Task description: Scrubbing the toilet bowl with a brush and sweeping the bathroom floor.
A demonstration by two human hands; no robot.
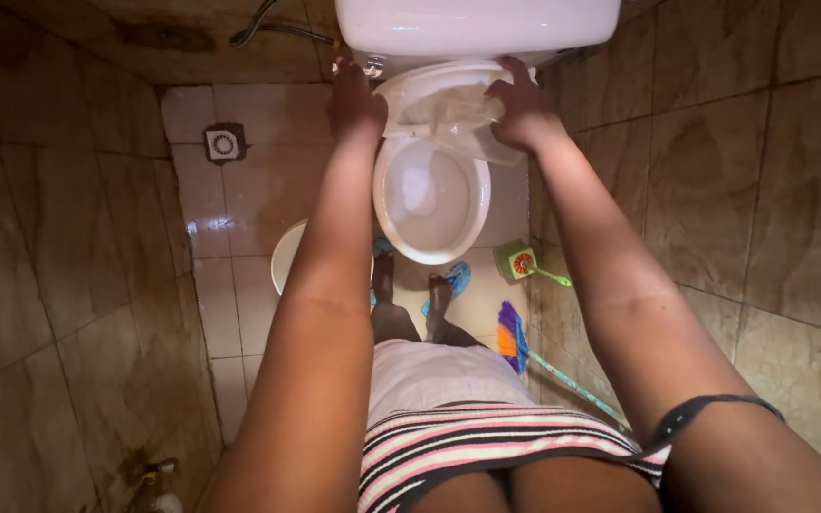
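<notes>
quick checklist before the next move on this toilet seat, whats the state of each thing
1. Left hand on the rear rim of the toilet bowl: ok.
2. Right hand fingers gripping the raised toilet seat: ok.
3. Seat clear of the cistern: cannot tell.
4. Bowl free of objects: ok.
5. Feet clear of the toilet brush holder and broom: ok.
6. Floor dry: cannot tell.

cistern [477,24] blocks ahead, bowl [429,204] open below
</notes>
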